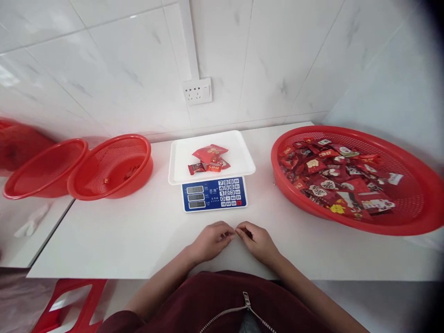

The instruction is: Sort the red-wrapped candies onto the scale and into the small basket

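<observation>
My left hand point(210, 240) and my right hand point(257, 239) rest on the white table point(138, 231) near its front edge, fingers curled and fingertips meeting; nothing shows in either. Just beyond them stands a digital scale point(215, 193) with a blue keypad front and a white tray point(180, 162) on top. A few red wrapped candies point(209, 158) lie on that tray. To the right sits a wide red basket point(416, 203) with several red wrapped candies point(336, 178) in it.
At the left stand a red mesh basket point(138, 152) with a few small sweets in it and a red bowl point(45, 166) beside it. A wall socket point(197, 91) is on the tiled wall. A red stool point(69, 305) is below the table's left edge.
</observation>
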`<state>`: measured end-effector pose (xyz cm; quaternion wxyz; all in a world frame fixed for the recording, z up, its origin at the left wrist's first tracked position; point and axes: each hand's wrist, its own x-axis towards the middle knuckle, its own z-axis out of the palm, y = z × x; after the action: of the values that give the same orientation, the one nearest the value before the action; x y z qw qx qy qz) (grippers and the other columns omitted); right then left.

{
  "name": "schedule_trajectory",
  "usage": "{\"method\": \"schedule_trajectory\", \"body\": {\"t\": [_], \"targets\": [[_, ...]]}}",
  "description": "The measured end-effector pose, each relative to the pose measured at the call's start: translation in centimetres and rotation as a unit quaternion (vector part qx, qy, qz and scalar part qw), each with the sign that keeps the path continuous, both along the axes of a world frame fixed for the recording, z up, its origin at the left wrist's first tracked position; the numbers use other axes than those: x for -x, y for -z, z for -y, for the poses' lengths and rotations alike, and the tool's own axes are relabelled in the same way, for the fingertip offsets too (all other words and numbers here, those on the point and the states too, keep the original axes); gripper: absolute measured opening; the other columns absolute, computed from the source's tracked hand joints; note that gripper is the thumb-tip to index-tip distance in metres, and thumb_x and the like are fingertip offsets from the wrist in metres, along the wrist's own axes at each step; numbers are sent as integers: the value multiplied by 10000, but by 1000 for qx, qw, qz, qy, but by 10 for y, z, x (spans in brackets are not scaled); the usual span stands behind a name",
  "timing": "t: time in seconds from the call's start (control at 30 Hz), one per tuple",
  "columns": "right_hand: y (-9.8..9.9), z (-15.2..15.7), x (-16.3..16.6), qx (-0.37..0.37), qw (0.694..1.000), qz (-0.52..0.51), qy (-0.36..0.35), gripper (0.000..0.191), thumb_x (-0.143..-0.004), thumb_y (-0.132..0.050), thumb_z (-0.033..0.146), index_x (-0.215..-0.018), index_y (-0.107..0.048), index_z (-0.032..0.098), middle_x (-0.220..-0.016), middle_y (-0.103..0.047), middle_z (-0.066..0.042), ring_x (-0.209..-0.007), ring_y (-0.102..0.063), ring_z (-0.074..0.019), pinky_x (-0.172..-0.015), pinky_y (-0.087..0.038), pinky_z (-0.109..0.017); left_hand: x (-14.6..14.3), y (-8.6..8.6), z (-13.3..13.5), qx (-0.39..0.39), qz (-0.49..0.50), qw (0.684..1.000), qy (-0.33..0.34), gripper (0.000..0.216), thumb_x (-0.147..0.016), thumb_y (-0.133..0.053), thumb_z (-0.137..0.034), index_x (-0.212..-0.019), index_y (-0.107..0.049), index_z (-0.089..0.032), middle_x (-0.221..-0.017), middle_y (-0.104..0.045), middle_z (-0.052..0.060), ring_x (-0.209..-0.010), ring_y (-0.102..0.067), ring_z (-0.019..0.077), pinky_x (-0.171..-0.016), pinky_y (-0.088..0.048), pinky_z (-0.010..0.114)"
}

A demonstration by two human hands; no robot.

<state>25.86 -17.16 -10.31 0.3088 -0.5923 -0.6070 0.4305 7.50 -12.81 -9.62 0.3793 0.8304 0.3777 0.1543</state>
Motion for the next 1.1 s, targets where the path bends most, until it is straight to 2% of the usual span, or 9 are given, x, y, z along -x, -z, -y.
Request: {"method": "schedule_trajectory", "body": {"t": [0.1,0.17,0.23,0.33,0.43,0.73,0.9,1.0,1.1], "targets": [[1,0,-1,2,1000,3,1,178,-848,-434,407,-750,-575,361,-758,-678,-22,-741,-642,-283,-720,-509,-435,5,-25,-28,-185,-4,980,-69,221,-923,-442,-275,-942,-658,-231,-938,-689,51,-886,-629,173,-805,-525,296],[1,0,-1,-1,1000,4,-1,181,-847,-434,417,-743,-572,363,-746,-670,-16,-733,-639,-283,-717,-510,-438,5,-47,-55,-240,-29,965,-101,261,-943,-416,-298,-971,-659,-206,-987,-671,76,-947,-600,202,-858,-499,351],[0,0,-1,-5,1000,1,-3,188,-852,-425,420,-742,-567,361,-734,-660,-16,-731,-638,-281,-722,-510,-438,0,-66,-83,-330,-124,931,-97,295,-951,-390,-284,-938,-667,-180,-933,-653,88,-901,-592,212,-813,-500,364],[1,1,-2,-4,1000,-1,-5,201,-855,-407,424,-751,-568,365,-741,-657,-20,-738,-638,-284,-718,-514,-443,-12,-84,-113,-389,-221,893,-55,276,-939,-405,-236,-898,-664,-152,-922,-627,93,-889,-586,217,-734,-503,343],[2,2,-4,-4,1000,-8,-8,212,-854,-396,423,-764,-580,369,-758,-664,-26,-749,-637,-293,-721,-518,-456,-26,-90,-125,-399,-264,878,-31,259,-928,-447,-263,-881,-663,-127,-948,-616,104,-926,-581,227,-707,-499,323],[4,2,-7,-6,999,-33,-26,175,-849,-426,415,-773,-574,362,-749,-657,-16,-732,-627,-275,-715,-519,-437,-40,-86,-124,-396,-309,864,-42,257,-912,-443,-205,-849,-679,-123,-884,-618,122,-938,-581,260,-625,-471,314],[6,1,-8,-3,999,-34,-31,175,-853,-419,421,-783,-569,366,-753,-653,-16,-729,-624,-276,-715,-521,-447,-36,-93,-111,-425,-256,865,-75,302,-917,-409,-168,-778,-675,-133,-825,-630,108,-809,-593,223,-589,-452,303],[8,2,-10,14,998,-54,-25,155,-846,-434,456,-916,-564,407,-790,-646,-24,-746,-628,-281,-726,-534,-468,-31,-100,-75,-411,-119,899,-94,294,-927,-440,-270,-805,-684,-161,-821,-634,75,-785,-590,186,-686,-485,311],[6,6,-13,37,991,-129,-16,348,-799,-528,469,-1142,-476,456,-1026,-640,-44,-811,-648,-272,-699,-556,-446,-29,-91,-30,-265,24,963,-43,201,-896,-515,-278,-869,-695,-191,-861,-642,43,-818,-599,146,-748,-504,269]]}}
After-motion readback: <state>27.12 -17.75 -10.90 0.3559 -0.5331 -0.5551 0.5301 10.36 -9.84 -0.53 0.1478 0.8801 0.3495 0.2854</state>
